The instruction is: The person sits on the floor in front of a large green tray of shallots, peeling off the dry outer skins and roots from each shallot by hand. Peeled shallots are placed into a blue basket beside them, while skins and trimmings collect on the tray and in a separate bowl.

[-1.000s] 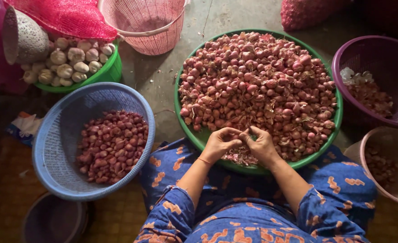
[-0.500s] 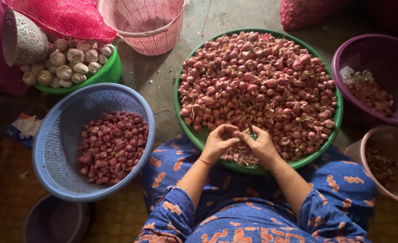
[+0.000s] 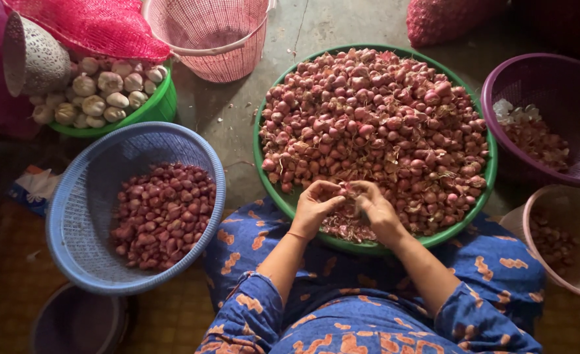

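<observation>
A big green basin [image 3: 261,172] heaped with unpeeled red shallots [image 3: 381,124] stands in front of my knees. Over its near edge my left hand [image 3: 315,204] and my right hand [image 3: 375,208] meet, fingers pinched together on one small shallot [image 3: 349,192] between them. Dry skins lie in the basin just under my hands. To my left a blue mesh basket [image 3: 74,216] holds cleaner, darker shallots [image 3: 165,213].
A green bowl of garlic bulbs [image 3: 103,98] sits at the far left under a red net sack [image 3: 93,26]. A pink basket [image 3: 211,36] stands behind. A purple basket [image 3: 552,118] and a beige bowl [image 3: 565,242] with scraps are on the right. A dark bowl [image 3: 80,321] lies near left.
My hands stay at the basin's near edge; the fingers have shifted slightly around the shallot. Nothing else has moved.
</observation>
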Available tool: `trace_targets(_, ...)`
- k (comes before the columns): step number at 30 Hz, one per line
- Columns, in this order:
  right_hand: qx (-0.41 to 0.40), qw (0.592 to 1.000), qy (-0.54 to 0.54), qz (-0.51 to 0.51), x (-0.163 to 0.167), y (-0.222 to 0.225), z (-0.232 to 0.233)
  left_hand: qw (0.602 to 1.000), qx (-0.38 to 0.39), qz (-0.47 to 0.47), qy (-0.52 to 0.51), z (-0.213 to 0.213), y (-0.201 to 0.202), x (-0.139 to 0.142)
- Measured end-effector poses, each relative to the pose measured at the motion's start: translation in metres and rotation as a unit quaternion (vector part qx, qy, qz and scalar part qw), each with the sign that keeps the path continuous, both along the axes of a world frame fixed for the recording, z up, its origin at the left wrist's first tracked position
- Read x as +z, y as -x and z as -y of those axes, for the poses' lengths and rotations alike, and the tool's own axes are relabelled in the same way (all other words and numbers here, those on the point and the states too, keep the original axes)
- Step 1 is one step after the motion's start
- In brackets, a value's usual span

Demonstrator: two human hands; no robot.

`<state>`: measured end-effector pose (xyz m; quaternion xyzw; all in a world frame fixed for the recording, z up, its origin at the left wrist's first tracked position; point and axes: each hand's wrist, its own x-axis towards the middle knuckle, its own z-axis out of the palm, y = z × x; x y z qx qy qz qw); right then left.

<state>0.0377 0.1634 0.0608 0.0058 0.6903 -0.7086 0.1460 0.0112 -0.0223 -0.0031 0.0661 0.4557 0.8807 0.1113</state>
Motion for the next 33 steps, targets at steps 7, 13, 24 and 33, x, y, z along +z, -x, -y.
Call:
trace_targets(7,0.049,0.996,0.011,-0.077,-0.037,0.001,0.000,0.999,0.018,0.034,0.016,0.000,-0.002,0.001)
trace_targets(13,0.046,0.995,0.080,-0.024,-0.039,0.003,-0.002,0.995,0.033,-0.005,0.098,-0.002,-0.004,0.000)
trace_targets(24,-0.022,0.999,0.042,0.025,-0.036,0.007,0.001,0.992,-0.020,0.000,0.125,-0.008,-0.008,-0.008)
trace_targets(33,-0.071,0.991,-0.067,-0.096,0.011,-0.001,0.003,0.994,-0.019,-0.011,0.107,-0.011,-0.006,-0.006)
